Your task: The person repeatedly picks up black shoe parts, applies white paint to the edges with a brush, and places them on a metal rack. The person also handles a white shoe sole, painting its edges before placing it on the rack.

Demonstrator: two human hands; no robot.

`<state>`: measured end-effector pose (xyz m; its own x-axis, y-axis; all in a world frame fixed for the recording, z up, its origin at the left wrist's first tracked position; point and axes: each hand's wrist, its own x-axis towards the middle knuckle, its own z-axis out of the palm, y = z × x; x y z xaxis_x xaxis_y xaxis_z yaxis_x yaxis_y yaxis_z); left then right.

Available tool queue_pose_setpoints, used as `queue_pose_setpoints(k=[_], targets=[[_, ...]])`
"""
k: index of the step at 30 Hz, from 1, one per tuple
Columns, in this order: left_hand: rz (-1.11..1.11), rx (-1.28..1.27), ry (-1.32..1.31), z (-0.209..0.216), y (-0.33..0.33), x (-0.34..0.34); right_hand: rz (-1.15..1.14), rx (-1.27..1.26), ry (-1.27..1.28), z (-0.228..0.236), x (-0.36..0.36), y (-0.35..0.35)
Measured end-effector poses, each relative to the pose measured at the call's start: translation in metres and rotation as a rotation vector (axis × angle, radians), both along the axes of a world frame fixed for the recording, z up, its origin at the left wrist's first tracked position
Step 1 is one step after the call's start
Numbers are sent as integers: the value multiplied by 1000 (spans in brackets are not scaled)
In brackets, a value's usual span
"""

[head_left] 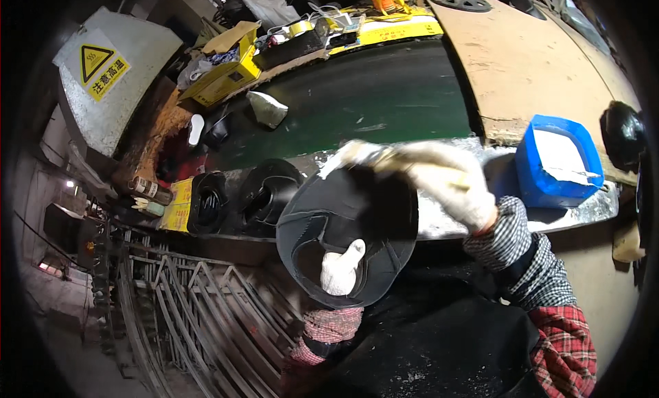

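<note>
A black, round, dished piece (302, 219) with cut flaps inside tilts in front of me. My left hand (340, 271), in a white glove, grips its near side; the thumb lies on the dark face and the other fingers are hidden. Above the far rim is my right hand (446, 178), also gloved and smeared by motion. From its closed fingers a pale, narrow shape (367, 153) reaches left to a white tip; I cannot make out what it is. Left of the held piece, similar black pieces (268, 195) lie on the bench edge.
A blue tub (527, 166) of white powder stands at right on a powder-dusted ledge. Beyond lies a dark green belt (371, 89) with a pale wedge-shaped block (266, 110). Yellow boxes (220, 82), a wooden board (522, 55) and metal racking (192, 302) surround the spot.
</note>
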<state>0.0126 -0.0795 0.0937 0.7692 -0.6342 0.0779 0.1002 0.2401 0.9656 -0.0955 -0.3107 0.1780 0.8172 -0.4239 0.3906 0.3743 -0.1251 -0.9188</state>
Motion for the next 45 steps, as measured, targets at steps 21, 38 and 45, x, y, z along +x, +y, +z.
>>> queue_pose_setpoints(k=[21, 38, 45], targets=[[-42, 149, 111, 68, -3, 34, 562, -433, -15, 37, -30, 39], [-83, 70, 1, 49, 2, -14, -316, -500, -117, 9, -94, -13], [-26, -185, 240, 41, -10, -11, 488, 227, 139, -50, -91, 7]])
